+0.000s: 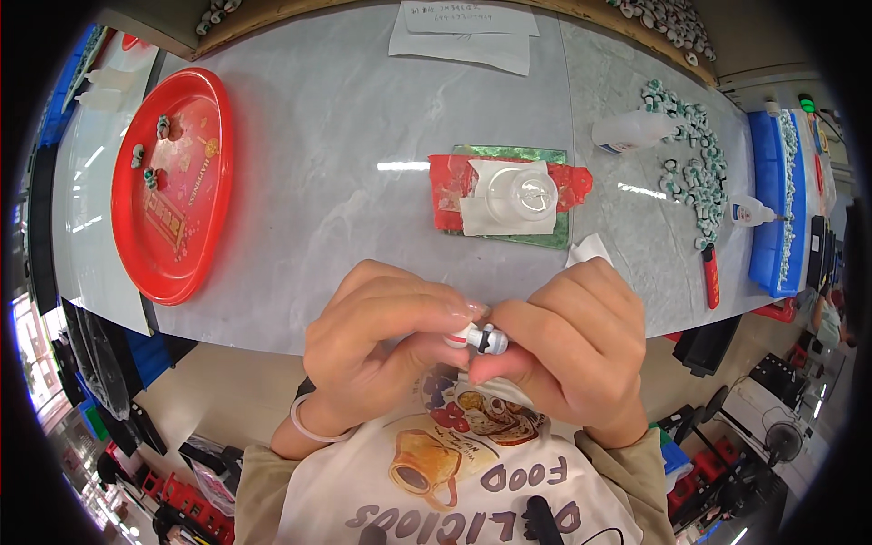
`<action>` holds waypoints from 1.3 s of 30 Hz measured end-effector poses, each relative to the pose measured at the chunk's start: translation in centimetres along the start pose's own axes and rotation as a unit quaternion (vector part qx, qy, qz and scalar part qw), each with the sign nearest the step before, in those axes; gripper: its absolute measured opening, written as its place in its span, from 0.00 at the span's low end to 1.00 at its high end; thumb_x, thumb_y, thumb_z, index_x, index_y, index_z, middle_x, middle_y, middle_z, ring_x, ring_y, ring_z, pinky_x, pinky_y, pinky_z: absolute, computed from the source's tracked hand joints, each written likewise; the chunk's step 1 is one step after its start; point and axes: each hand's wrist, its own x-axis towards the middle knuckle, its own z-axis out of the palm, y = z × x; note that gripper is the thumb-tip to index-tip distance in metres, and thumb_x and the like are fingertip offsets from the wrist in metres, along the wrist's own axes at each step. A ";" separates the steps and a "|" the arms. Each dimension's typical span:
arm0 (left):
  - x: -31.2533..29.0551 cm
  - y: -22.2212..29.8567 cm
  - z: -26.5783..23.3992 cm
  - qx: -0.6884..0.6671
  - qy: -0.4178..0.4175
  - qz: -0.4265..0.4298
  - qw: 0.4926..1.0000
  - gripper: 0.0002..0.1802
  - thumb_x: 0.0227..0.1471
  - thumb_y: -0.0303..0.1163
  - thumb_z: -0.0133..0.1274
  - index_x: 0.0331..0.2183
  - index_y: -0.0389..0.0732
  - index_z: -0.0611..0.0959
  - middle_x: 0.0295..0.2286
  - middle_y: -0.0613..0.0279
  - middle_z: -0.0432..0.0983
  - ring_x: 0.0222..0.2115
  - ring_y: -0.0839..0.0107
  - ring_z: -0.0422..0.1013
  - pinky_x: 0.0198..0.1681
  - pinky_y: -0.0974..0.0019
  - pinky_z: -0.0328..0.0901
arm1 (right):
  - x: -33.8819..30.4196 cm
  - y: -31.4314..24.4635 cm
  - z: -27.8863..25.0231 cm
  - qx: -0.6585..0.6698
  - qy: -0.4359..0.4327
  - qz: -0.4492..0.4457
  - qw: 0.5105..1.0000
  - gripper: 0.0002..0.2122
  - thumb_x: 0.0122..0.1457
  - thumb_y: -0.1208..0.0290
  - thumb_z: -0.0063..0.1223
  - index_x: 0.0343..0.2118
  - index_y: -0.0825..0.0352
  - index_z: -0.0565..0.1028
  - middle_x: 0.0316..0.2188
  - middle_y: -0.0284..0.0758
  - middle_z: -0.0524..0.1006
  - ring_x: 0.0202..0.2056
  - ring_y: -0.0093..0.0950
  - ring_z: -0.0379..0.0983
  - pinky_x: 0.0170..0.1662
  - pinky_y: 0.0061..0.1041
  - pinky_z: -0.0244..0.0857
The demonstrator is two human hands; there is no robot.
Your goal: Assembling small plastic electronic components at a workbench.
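The person holds a small toy figurine [488,341] between the two hands, just beyond the near edge of the table and in front of the chest. The left hand [377,331] pinches its white end, which carries a red stripe, between the thumb and the fingertips. The right hand [577,341] pinches close to the grey and black end with thumb and bent forefinger, and its other fingers are curled. The figurine lies sideways, and its surface looks smooth and rounded. A pale ring-shaped bracelet [304,425] goes around the left wrist.

The grey tabletop [318,118] is shiny, with marble-like veins. At the left stands an oval red tray [224,136] with a raised rim, and three small figures [150,177] are apart from each other in it. Near the middle, a transparent round vessel [527,195] rests on white paper [474,218], above a red wrapper [445,195] and a green glass-like plate [545,240].

On the right, many green and white pieces [699,182] make a loose, lumpy pile, with a translucent bottle [631,133] lying beside it. A tool with a red handle [710,280] is at the near end of the pile. Farther right stands a long blue plastic bin [767,191].
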 end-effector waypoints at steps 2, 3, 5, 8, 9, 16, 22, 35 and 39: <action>0.0 0.1 0.0 -0.005 0.001 -0.009 1.000 0.17 0.43 0.39 0.60 0.30 0.39 0.75 0.23 0.61 0.75 0.26 0.71 0.70 0.29 0.73 0.63 | 0.1 0.0 -0.1 0.015 0.007 0.004 1.000 0.19 0.38 0.56 0.62 0.23 0.69 0.75 0.15 0.30 0.68 0.17 0.27 0.61 0.20 0.23 0.52; 0.0 0.0 -0.1 -0.005 0.002 -0.009 1.000 0.17 0.43 0.39 0.60 0.30 0.39 0.75 0.23 0.61 0.75 0.26 0.71 0.70 0.29 0.73 0.63 | 0.2 0.0 0.0 0.030 0.016 0.009 0.999 0.19 0.37 0.56 0.63 0.24 0.69 0.75 0.16 0.31 0.69 0.17 0.27 0.63 0.21 0.23 0.53; 0.1 0.0 -0.2 0.006 0.001 -0.002 1.000 0.16 0.42 0.40 0.60 0.30 0.40 0.75 0.24 0.61 0.76 0.26 0.71 0.70 0.28 0.73 0.62 | 0.2 -0.1 0.2 0.063 0.040 0.032 0.997 0.19 0.36 0.59 0.65 0.25 0.70 0.75 0.18 0.33 0.71 0.19 0.27 0.65 0.21 0.22 0.56; 0.2 0.0 -0.1 -0.008 0.000 0.009 1.000 0.16 0.41 0.40 0.60 0.29 0.41 0.75 0.24 0.60 0.76 0.26 0.71 0.70 0.28 0.73 0.62 | -0.1 -0.6 0.3 0.146 0.081 0.076 0.983 0.16 0.37 0.66 0.66 0.26 0.70 0.75 0.22 0.35 0.73 0.21 0.29 0.69 0.23 0.22 0.61; 0.2 0.1 0.0 -0.007 0.000 0.009 1.000 0.16 0.41 0.40 0.60 0.29 0.41 0.75 0.24 0.60 0.76 0.26 0.71 0.70 0.28 0.73 0.62 | -0.2 -0.7 0.5 0.195 0.094 0.098 0.971 0.13 0.37 0.71 0.66 0.26 0.70 0.75 0.24 0.36 0.74 0.22 0.30 0.70 0.23 0.23 0.63; 0.1 -0.1 -0.2 -0.006 0.009 0.022 1.000 0.15 0.41 0.39 0.61 0.29 0.42 0.75 0.24 0.60 0.77 0.24 0.71 0.70 0.27 0.73 0.61 | -0.3 -0.8 0.3 0.245 0.077 0.117 0.959 0.12 0.36 0.79 0.65 0.27 0.70 0.75 0.25 0.37 0.75 0.24 0.29 0.71 0.25 0.22 0.65; 0.1 0.2 0.0 -0.017 0.008 -0.011 1.000 0.14 0.41 0.37 0.61 0.29 0.40 0.76 0.23 0.60 0.77 0.24 0.72 0.71 0.28 0.72 0.61 | -0.3 -0.9 0.1 0.188 0.066 0.088 0.976 0.13 0.37 0.78 0.67 0.28 0.71 0.74 0.24 0.38 0.74 0.24 0.27 0.71 0.25 0.20 0.63; 0.0 0.2 -0.1 0.001 0.021 -0.011 1.000 0.13 0.34 0.27 0.65 0.26 0.40 0.78 0.22 0.60 0.77 0.21 0.73 0.71 0.24 0.73 0.61 | -0.9 -1.1 1.1 0.111 0.091 0.037 0.989 0.11 0.39 0.78 0.64 0.27 0.72 0.74 0.23 0.37 0.73 0.21 0.29 0.69 0.21 0.22 0.60; 0.0 0.2 -0.2 -0.001 0.012 -0.004 1.000 0.13 0.33 0.25 0.65 0.25 0.40 0.78 0.21 0.61 0.76 0.21 0.73 0.70 0.23 0.73 0.61 | -0.9 -1.1 1.1 0.111 0.071 0.055 0.990 0.12 0.40 0.76 0.65 0.28 0.70 0.74 0.24 0.36 0.74 0.22 0.28 0.70 0.23 0.23 0.62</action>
